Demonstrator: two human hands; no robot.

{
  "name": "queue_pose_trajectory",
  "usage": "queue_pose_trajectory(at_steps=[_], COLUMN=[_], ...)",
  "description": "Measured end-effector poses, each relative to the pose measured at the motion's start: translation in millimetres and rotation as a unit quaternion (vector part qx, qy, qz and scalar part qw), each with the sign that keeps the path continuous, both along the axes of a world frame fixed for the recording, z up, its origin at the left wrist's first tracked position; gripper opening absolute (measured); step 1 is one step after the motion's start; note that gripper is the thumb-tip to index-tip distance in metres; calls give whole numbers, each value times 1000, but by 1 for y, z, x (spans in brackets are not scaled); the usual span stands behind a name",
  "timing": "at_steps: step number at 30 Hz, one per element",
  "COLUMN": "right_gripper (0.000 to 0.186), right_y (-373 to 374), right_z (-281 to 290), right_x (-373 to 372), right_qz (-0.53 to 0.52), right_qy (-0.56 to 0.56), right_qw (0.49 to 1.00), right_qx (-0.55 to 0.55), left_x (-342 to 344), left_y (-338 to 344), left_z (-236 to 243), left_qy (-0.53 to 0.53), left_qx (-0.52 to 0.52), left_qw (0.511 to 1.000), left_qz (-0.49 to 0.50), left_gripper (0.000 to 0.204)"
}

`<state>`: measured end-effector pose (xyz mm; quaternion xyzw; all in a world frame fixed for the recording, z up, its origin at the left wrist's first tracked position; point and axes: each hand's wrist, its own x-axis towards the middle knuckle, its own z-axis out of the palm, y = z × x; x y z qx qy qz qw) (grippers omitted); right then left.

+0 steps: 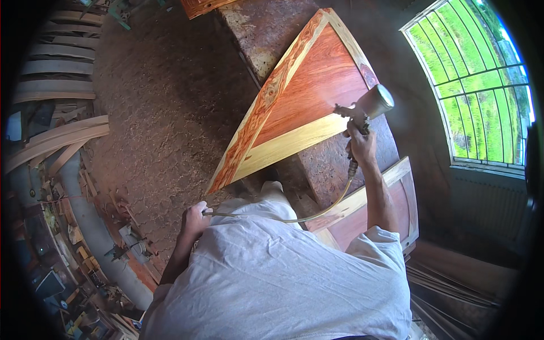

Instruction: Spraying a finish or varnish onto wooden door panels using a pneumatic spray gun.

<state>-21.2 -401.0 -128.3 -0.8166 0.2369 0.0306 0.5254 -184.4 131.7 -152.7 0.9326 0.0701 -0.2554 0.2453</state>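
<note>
My right hand (362, 143) is wrapped round the handle of a spray gun (358, 115) with a metal cup (378, 102) on top. The gun points left over a wooden panel (320, 85), reddish in the middle with a paler streaked frame, and a faint mist hangs at its nozzle. From the handle a yellowish air hose (334, 204) curves down and across my shirt. My left hand (195, 220) is closed around that hose at the left of my body, its fingers partly hidden.
The panel lies on a stained workbench (326, 170). Another framed panel (368, 212) is at the right beside my arm. Wood offcuts (85, 258) and curved boards (62, 139) crowd the left side. A barred window (476, 85) is at the upper right.
</note>
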Motion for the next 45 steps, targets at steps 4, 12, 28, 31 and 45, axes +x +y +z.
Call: queue_pose_trajectory(at_steps=[4,12,28,31,45], right_gripper=[30,25,29,33,25], right_y=[32,25,-53,-25,30], right_z=[14,10,4,14,15], right_x=[-27,-31,11,-15,-57], right_qz=[103,138,-170,-64,164], right_qy=[7,63,-54,-4,73], right_qw=[992,977,982,998,977], right_qx=[70,150,-67,25,118], left_x=[9,17,15,15,27], left_y=[0,-8,-13,-9,-8], left_z=[1,-2,-15,-15,-17], left_qy=[-17,12,12,35,12], left_qx=[-25,-66,-102,-85,-85], left_qw=[999,997,990,993,991], left_qz=[-14,-25,-99,-72,-98], left_gripper=[17,14,34,32,29])
